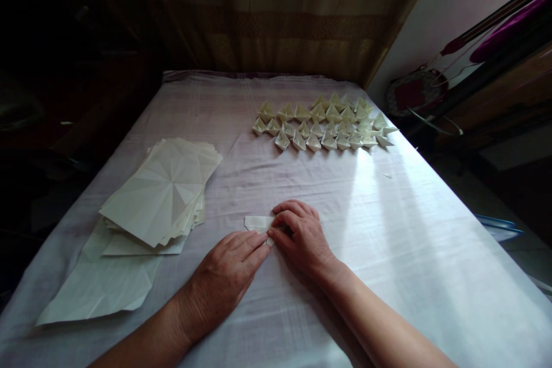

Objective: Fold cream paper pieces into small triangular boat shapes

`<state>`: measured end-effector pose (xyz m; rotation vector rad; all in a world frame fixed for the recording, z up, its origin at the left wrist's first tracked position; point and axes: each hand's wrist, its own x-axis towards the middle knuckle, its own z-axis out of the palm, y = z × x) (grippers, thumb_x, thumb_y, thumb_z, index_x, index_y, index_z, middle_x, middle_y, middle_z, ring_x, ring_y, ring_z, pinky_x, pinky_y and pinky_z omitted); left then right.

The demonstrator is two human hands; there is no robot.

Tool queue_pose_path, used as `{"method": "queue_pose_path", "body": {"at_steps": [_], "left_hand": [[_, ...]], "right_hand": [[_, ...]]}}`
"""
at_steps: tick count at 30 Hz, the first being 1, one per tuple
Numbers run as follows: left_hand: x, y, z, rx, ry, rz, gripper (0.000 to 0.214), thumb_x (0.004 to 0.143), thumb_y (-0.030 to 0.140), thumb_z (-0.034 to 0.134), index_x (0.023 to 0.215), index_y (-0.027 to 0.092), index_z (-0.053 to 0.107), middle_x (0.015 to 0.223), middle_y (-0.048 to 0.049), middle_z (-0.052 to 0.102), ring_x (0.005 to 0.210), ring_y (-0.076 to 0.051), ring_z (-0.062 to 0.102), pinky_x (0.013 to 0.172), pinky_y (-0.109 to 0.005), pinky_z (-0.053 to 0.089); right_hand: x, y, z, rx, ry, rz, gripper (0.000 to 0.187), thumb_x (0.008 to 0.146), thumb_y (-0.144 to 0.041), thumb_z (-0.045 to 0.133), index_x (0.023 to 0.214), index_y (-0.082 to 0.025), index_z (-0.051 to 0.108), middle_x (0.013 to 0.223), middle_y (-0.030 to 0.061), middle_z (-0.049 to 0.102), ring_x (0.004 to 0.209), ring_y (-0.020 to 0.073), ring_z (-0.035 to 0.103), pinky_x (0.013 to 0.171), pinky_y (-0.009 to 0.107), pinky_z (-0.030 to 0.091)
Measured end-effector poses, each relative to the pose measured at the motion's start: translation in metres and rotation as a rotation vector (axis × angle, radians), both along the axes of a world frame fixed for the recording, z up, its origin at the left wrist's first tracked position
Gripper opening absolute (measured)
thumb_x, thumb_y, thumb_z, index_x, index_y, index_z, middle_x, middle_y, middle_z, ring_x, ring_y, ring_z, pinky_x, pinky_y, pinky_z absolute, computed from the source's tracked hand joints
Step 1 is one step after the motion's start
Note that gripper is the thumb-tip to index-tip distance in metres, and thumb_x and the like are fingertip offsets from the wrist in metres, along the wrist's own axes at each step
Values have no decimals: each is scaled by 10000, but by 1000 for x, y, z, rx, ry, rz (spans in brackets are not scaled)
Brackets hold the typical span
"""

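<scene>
A small folded piece of paper (257, 222) lies on the cloth in front of me, partly covered by my fingers. My left hand (233, 261) rests on its near edge, fingers held together and stretched toward the right. From the other side my right hand (299, 230) grips the paper's right end, thumb and fingertips pinched together and the other fingers curled. The two hands meet at the fingertips. Left of them sits a stack of creased paper sheets (157, 195), the top one marked with folds radiating from its middle.
Several rows of folded paper boats (330, 123) stand at the far right of the cloth-covered table (276, 178). A larger paper sheet (103, 282) sticks out under the stack. A paper scrap (387, 176) lies at right. Behind the table hangs a curtain (267, 17).
</scene>
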<state>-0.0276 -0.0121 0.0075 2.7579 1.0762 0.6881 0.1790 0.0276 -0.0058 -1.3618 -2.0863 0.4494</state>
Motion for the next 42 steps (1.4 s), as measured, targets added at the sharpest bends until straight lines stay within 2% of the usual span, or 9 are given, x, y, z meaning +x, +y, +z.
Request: {"method": "queue_pose_path", "body": {"at_steps": [9,18,24,28,34,36,39,42], "left_hand": [[1,0,3,8,20,-25,426,876,49,463,1260,166,603,1240,-77,696,1168,-211,625,1013,-400,523],[3,-1,6,-7,38,-5,421,856,59,497,1247,176,603,1250,-69,694,1154,-222,631,1009,-413,501],[2,-1,5,-4,59,-20,424,858,65,497,1256,173,597,1259,-70,688,1152,-230,625,998,-424,490],[1,-1,5,-24,86,-16,405,880,73,492,1253,187,601,1269,-60,680,1175,-222,607,1013,-415,477],[3,-3,4,-4,111,-18,370,894,70,492,1231,172,605,1274,-67,674,1175,-233,605,1012,-420,476],[3,-4,2,2,107,-13,370,898,64,484,1232,168,604,1274,-71,672,1177,-234,604,1014,-422,477],[3,-4,0,5,99,-16,362,912,74,474,1240,159,601,1275,-80,671,1186,-238,600,1020,-427,481],[2,-2,0,6,105,-39,354,925,93,470,1249,155,599,1278,-88,669,1187,-239,603,1022,-430,491]], "right_hand": [[-1,0,-3,42,11,-33,125,794,-220,742,816,-235,620,1127,68,693,1157,278,570,953,438,421],[9,-9,0,-2,-75,-117,244,761,-279,743,951,-218,600,1323,138,603,1348,363,433,1049,545,367],[12,-8,-4,-11,-73,-131,215,780,-216,684,979,-222,602,1345,126,594,1364,357,423,1045,547,373],[15,-4,-5,-9,-62,-111,110,831,-182,612,930,-229,616,1339,94,608,1349,325,447,1046,520,378],[18,-4,-4,21,-77,-96,79,870,-199,571,898,-230,638,1314,92,628,1327,303,473,1053,498,374],[15,-7,-2,25,-86,-96,66,870,-248,596,918,-226,636,1313,104,627,1334,310,465,1057,501,368],[9,-12,2,-4,-126,-105,216,810,-350,700,958,-211,626,1354,137,592,1360,351,426,1062,526,350],[6,-14,4,-39,-149,-104,258,776,-340,735,963,-206,618,1390,147,561,1369,362,409,1074,539,327]]}}
